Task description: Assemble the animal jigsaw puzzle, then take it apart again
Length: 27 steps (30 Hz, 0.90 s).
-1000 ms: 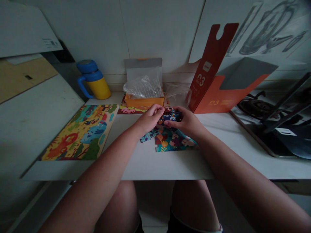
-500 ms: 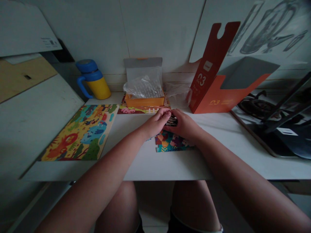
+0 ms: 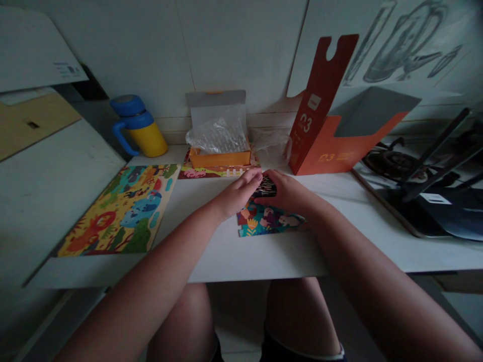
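Observation:
A partly joined colourful jigsaw point(image 3: 266, 221) lies on the white table point(image 3: 245, 251) in front of me. My left hand point(image 3: 236, 191) lies over its upper left part, fingers stretched out flat. My right hand point(image 3: 289, 193) rests on its upper right part, fingers extended and pressing down. Between the two hands a dark patterned part of the puzzle point(image 3: 266, 186) shows. A finished puzzle picture in yellow, blue and red point(image 3: 121, 211) lies to the left.
At the back stand a blue and yellow mug point(image 3: 138, 125), an orange box with a plastic bag point(image 3: 219, 141) and an upright orange carton point(image 3: 332, 130). A gas hob point(image 3: 418, 181) fills the right side. The table's front edge is near my knees.
Both hands held puzzle pieces up off the table a second ago. They have come down, and now lie flat on the puzzle.

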Each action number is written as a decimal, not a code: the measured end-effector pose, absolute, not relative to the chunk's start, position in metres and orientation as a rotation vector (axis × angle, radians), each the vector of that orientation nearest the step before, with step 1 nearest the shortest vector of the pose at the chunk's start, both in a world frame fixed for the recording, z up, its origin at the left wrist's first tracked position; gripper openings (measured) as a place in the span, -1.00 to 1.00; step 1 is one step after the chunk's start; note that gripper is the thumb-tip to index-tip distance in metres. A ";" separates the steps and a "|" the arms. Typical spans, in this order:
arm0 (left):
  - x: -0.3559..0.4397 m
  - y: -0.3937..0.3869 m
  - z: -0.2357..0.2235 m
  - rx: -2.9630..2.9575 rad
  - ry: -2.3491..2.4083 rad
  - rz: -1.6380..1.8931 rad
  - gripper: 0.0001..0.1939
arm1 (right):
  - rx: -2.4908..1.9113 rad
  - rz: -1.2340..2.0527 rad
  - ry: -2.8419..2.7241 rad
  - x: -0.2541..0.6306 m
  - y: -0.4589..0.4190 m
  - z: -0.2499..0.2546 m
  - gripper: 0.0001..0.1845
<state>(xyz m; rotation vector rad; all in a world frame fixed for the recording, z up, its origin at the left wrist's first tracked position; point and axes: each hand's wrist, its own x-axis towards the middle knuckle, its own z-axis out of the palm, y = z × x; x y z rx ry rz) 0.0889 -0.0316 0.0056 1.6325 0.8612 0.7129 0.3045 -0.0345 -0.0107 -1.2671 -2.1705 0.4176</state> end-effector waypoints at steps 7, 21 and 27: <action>0.101 -0.036 -0.009 1.584 0.677 0.708 -0.10 | -1.094 0.565 -2.064 0.297 -0.035 -0.022 -0.32; 0.013 -0.020 0.049 2.437 1.471 0.035 -0.23 | -1.357 0.453 -2.132 0.295 -0.041 -0.007 -0.33; 0.021 -0.022 0.037 2.360 1.466 -0.139 -0.41 | -1.361 0.441 -2.198 0.295 -0.039 -0.012 -0.43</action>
